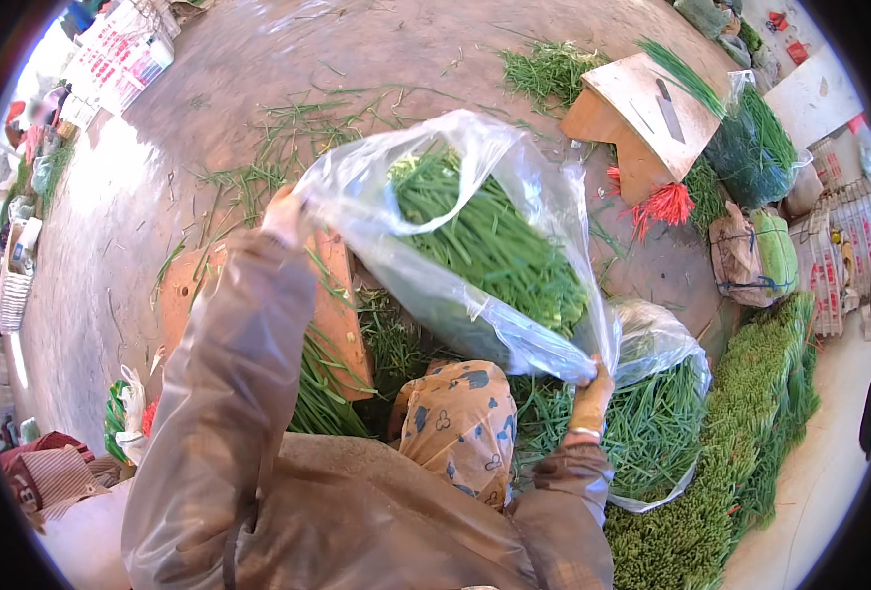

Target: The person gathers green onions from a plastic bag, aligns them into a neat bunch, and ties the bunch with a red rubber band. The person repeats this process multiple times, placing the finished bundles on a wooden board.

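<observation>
My left hand [288, 215] grips the upper left edge of a large clear plastic bag [435, 284]. Gathered film at the bag's lower right corner is pinched in my right hand [594, 394], which wears a yellowish glove. Between my hands the bag hangs open at the top, with a thick bundle of long green stalks, like chives or garlic shoots [487, 243], lying aslant inside it. Below the bag is my knee in patterned cloth [457, 428]. To its right stands another clear bag [649, 435], filled with loose green leaves.
A low wooden board [339, 324] is partly behind my left sleeve. At upper right, a wooden stand [627, 96] bears a knife [669, 110] and stalks; red ties [668, 206] hang beside it. Stacked green bundles [745, 413] line the right side. Loose trimmings [280, 147] litter the floor.
</observation>
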Tool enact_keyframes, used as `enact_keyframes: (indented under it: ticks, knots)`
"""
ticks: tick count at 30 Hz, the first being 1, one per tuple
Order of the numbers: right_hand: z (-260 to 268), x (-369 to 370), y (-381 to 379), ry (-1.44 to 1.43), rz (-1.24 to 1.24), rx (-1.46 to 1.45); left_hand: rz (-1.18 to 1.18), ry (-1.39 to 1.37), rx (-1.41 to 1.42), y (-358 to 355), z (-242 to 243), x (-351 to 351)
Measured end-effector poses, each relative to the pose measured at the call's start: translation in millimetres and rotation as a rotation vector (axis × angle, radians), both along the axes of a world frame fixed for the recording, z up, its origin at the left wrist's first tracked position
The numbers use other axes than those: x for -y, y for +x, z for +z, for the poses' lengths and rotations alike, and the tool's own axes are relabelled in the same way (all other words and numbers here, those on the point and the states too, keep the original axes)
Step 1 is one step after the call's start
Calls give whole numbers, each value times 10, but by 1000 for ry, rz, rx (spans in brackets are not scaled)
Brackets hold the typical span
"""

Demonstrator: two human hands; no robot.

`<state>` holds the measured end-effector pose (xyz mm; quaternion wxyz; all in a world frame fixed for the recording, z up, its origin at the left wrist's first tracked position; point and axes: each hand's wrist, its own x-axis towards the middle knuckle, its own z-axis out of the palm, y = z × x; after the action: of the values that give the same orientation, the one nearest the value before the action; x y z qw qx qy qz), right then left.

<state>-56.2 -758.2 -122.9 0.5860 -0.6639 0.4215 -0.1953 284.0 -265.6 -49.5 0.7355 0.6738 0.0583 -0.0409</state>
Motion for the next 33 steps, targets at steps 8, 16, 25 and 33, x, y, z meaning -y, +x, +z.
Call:
enact_keyframes:
  ticks: [8,16,25,33]
  knots:
    - [8,-280,-800,454,-112,-130,142,-142,-94,-740,-20,-244]
    - [2168,-210,633,-203,478,-159,163,394,132,-1158,868,-76]
    - [706,-888,3637,-208,1106,-490,-1163,928,142,-885,299,1805]
    - [84,-393,4765,-850,1281,-416,-692,1255,-32,1138,-253,811]
